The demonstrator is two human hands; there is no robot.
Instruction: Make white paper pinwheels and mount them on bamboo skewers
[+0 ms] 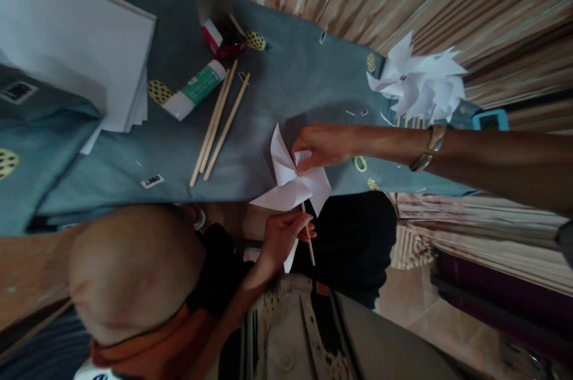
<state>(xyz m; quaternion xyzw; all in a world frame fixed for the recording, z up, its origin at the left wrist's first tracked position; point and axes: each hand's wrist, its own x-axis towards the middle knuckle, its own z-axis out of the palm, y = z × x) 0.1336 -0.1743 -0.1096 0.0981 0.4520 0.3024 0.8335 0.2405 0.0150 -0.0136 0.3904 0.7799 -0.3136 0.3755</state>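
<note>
A white paper pinwheel (pixel 286 195) is between my hands at the table's near edge, its pointed blades spread out. Below it, my left hand (pixel 284 237) is closed around the thin wooden stick (pixel 310 249) that runs down from the pinwheel. A narrow white paper piece (pixel 290 258) hangs beneath those fingers; I cannot tell if it belongs to the pinwheel. My right hand (pixel 320 144), with a metal bracelet (pixel 436 138) on its wrist, pinches the paper at the pinwheel's middle from above. The fingertips cover the centre, so whatever fastens it is hidden.
Several loose wooden sticks (pixel 226 129) lie beside a glue stick (pixel 197 90) and a small open red box (pixel 224 37). A stack of white paper (pixel 89 28) is at the left. Finished pinwheels (pixel 416 79) sit far right, near yellow-handled scissors (pixel 360 163) and a blue device (pixel 490 121).
</note>
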